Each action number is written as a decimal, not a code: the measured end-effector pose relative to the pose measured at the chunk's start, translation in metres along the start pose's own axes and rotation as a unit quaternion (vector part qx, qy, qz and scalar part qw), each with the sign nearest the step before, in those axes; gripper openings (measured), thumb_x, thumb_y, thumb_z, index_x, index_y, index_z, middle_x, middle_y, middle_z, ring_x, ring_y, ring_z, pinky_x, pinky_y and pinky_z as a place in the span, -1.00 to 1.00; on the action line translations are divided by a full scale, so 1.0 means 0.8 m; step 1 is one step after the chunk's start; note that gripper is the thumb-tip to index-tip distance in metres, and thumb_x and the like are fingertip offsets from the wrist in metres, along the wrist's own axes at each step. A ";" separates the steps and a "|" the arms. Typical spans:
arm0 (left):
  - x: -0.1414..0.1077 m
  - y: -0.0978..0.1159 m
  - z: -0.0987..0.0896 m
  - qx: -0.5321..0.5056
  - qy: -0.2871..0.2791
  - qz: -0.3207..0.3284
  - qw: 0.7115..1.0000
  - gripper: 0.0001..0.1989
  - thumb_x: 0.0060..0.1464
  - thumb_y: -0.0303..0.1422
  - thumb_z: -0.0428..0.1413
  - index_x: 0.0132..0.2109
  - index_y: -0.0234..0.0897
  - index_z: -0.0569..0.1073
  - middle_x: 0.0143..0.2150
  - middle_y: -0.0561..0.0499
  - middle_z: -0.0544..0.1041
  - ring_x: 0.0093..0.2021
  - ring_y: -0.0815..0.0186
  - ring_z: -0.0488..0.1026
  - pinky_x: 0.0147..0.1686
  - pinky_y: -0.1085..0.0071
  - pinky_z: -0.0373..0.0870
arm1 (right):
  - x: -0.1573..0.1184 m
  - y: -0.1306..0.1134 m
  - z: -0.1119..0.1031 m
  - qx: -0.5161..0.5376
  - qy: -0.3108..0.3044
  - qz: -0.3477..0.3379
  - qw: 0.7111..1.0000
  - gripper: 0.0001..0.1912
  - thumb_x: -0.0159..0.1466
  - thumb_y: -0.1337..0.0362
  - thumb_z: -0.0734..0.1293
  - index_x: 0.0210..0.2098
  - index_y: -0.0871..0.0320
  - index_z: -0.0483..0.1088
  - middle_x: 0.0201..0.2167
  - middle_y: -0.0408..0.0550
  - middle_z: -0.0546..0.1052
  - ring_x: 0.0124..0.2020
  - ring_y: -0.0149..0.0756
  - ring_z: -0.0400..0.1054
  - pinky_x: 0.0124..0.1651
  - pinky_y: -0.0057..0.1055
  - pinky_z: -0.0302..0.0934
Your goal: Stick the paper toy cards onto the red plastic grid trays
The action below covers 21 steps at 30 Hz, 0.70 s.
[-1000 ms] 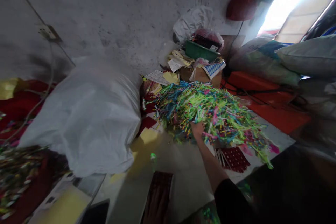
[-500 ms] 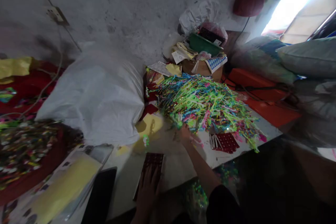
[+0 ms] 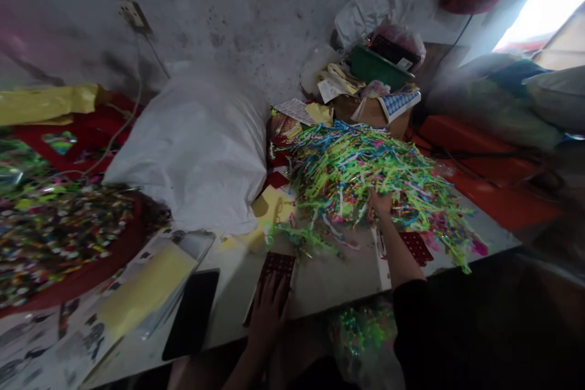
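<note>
My left hand point(image 3: 269, 304) lies flat with fingers spread on a dark red, white-dotted card point(image 3: 278, 265), pressing it to the table near the front edge. My right hand point(image 3: 381, 202) is at the front of a big pile of thin, bright green, blue and pink strips point(image 3: 351, 158). Its fingers are curled in among the strips; what they hold is hidden. Several loose green strips point(image 3: 304, 233) lie on the table between the pile and the card. Behind my right forearm is another red dotted card point(image 3: 417, 248), with a white strip of card point(image 3: 382, 262) beside it.
A stuffed white sack point(image 3: 192, 158) stands at the back left. Left of it is a red basin point(image 3: 86, 277) full of small colourful pieces. A black phone point(image 3: 192, 314) and yellow paper point(image 3: 148, 286) lie at front left. A green tub point(image 3: 379, 70) tops a cardboard box point(image 3: 350, 109) behind the pile.
My right hand has moved right and a little up, from the pile's near left edge to its front middle. Green strips now lie loose where it was. My left hand stays on the card.
</note>
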<state>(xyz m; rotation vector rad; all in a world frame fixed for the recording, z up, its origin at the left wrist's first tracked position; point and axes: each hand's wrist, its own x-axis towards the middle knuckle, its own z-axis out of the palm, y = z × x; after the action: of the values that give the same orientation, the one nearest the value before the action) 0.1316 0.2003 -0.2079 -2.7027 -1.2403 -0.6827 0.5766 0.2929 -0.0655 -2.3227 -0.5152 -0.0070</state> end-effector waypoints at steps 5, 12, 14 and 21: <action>0.001 0.001 -0.001 0.014 0.001 -0.004 1.000 -0.41 0.17 -0.28 -0.06 0.32 -0.17 0.02 0.31 -0.14 0.14 0.28 0.12 0.09 0.24 0.12 -0.05 | -0.002 0.010 0.034 0.024 0.004 0.047 0.999 -0.63 0.25 0.12 0.27 -0.03 0.22 0.30 -0.08 0.02 0.41 -0.11 -0.24 0.34 -0.05 -0.15 0.25; 0.005 0.005 -0.014 0.026 -0.019 -0.013 0.999 -0.46 0.18 -0.22 -0.06 0.28 -0.21 0.14 0.30 -0.15 0.17 0.27 0.12 0.11 0.23 0.13 -0.03 | -0.090 0.030 0.088 0.074 -0.005 0.002 0.997 -0.70 0.27 0.16 0.26 -0.08 0.21 0.32 -0.10 -0.02 0.40 -0.11 -0.25 0.33 -0.07 -0.17 0.26; 0.005 0.007 -0.015 0.022 -0.022 -0.019 0.999 -0.48 0.18 -0.22 -0.06 0.27 -0.21 0.16 0.30 -0.15 0.17 0.27 0.12 0.12 0.23 0.14 -0.02 | -0.115 0.025 0.103 0.069 -0.015 -0.009 0.997 -0.70 0.27 0.16 0.26 -0.09 0.21 0.32 -0.11 -0.03 0.41 -0.12 -0.26 0.33 -0.08 -0.18 0.27; -0.003 0.012 -0.015 0.029 -0.001 -0.050 0.998 -0.50 0.18 -0.25 -0.05 0.24 -0.25 0.21 0.28 -0.19 0.20 0.25 0.10 0.15 0.22 0.12 0.01 | -0.164 0.001 0.119 0.037 -0.066 -0.081 0.994 -0.71 0.29 0.14 0.23 -0.09 0.20 0.32 -0.10 -0.02 0.41 -0.13 -0.28 0.33 -0.08 -0.19 0.27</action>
<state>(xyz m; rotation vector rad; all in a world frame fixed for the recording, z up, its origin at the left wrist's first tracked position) 0.1333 0.1890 -0.1971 -2.6106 -1.3806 -0.6433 0.4427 0.3092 -0.1549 -2.2145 -0.7561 0.0877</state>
